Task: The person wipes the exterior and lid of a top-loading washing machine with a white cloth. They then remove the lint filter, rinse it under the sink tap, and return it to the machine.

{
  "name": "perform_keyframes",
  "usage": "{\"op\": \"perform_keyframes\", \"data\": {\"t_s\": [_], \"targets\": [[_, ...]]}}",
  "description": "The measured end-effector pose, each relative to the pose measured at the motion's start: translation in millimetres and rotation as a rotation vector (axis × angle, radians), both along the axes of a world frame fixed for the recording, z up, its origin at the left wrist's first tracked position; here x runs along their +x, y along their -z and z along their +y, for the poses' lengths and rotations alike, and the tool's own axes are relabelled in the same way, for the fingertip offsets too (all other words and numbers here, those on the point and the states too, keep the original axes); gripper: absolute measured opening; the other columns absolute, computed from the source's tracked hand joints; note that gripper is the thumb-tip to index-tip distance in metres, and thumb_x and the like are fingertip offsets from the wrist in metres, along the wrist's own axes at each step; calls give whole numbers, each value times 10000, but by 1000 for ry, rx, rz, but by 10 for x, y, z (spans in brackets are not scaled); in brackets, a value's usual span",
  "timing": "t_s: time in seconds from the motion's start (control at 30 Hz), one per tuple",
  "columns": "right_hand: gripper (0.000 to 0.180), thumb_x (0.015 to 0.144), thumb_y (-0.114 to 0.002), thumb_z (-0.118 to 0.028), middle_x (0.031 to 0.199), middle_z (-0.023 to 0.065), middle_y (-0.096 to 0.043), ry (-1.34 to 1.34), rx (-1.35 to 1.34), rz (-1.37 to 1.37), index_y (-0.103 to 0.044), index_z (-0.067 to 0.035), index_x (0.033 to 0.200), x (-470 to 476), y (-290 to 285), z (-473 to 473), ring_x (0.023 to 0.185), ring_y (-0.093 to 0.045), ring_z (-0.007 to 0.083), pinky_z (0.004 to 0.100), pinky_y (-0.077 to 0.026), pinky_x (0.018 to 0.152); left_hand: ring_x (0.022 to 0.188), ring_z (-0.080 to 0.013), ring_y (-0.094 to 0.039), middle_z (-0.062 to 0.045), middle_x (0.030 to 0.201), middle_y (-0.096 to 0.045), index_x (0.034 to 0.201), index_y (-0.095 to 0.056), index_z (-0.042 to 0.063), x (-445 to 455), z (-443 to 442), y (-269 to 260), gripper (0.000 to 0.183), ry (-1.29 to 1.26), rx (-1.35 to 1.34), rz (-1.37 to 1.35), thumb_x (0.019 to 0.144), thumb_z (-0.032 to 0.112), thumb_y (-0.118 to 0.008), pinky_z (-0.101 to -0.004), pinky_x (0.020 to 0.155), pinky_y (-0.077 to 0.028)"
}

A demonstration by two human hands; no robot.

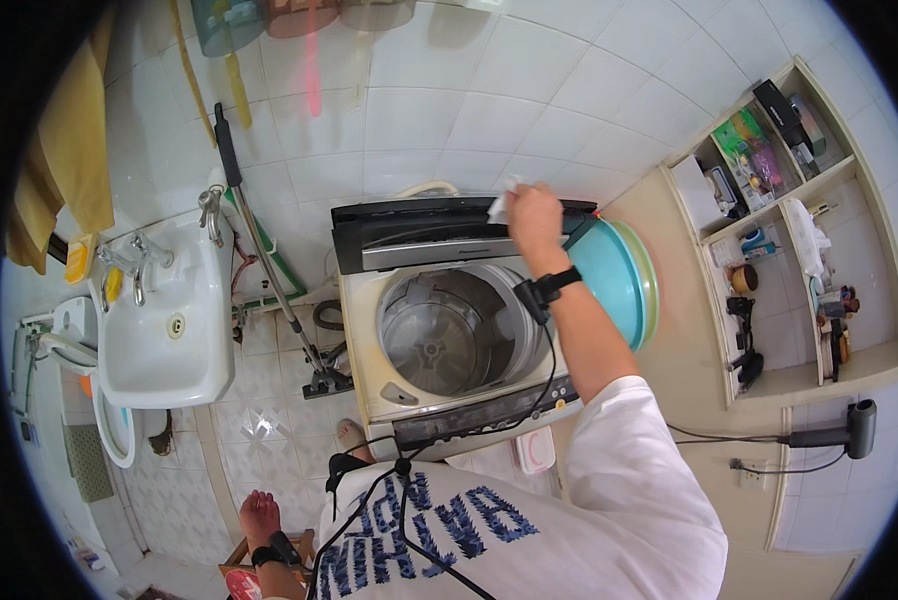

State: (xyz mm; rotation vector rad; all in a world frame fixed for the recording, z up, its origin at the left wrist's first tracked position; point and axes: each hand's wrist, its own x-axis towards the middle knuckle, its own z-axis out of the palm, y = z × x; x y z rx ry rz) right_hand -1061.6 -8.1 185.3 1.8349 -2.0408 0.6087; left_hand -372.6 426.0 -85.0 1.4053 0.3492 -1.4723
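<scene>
Before me stands a Panasonic top-loading washing machine (374, 397) with its dark folding lid (426, 229) raised against the wall. Its metal drum (449, 337) is in plain sight. My right hand (533, 214) pinches a white tissue or thin cloth (500, 208) at the right part of the raised lid; whether the cloth presses on the lid is hard to see. My left hand (260, 516) hangs low at my left side, its foreshortened fingers slightly apart with nothing visible in them. Close under it is a wooden stool or chair frame (306, 551).
Left of the machine, a floor mop or squeegee (269, 262) leans by a white washbasin (167, 367). Blue (606, 277) and green (647, 277) basins stand between machine and right wall. A wall shelf (801, 382) holds toiletries; a hair dryer (831, 435) hangs below. Black cables (400, 466) cross my shirt.
</scene>
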Motion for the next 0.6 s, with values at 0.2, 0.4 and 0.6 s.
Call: {"op": "perform_keyframes", "data": {"t_s": [0.2, 0.4, 0.6], "targets": [[184, 928, -693, -196, 905, 208, -698, -72, 19, -55, -779, -37, 891, 1455, -16, -149, 837, -725, 395, 487, -605, 744, 1075, -213, -634, 21, 1077, -662, 1209, -651, 140, 357, -202, 247, 275, 185, -127, 33, 1006, 325, -623, -358, 914, -504], [137, 867, -652, -84, 875, 161, -680, -179, -6, -3, -779, -33, 857, 2487, 10, -333, 886, -717, 327, 427, -603, 775, 1055, -204, -642, 30, 1057, -662, 1219, -641, 138, 795, -155, 291, 270, 29, 17, 16, 1029, 320, -581, -354, 884, -533], [121, 877, -721, -132, 847, 127, -659, -464, -199, -285, -760, -23, 912, 3155, -126, -178, 815, -677, 327, 467, -540, 726, 1045, -212, -661, 21, 1055, -685, 1172, -670, 142, 1282, 79, 241, 219, 54, -16, 0, 1004, 272, -620, -354, 857, -549]]}}
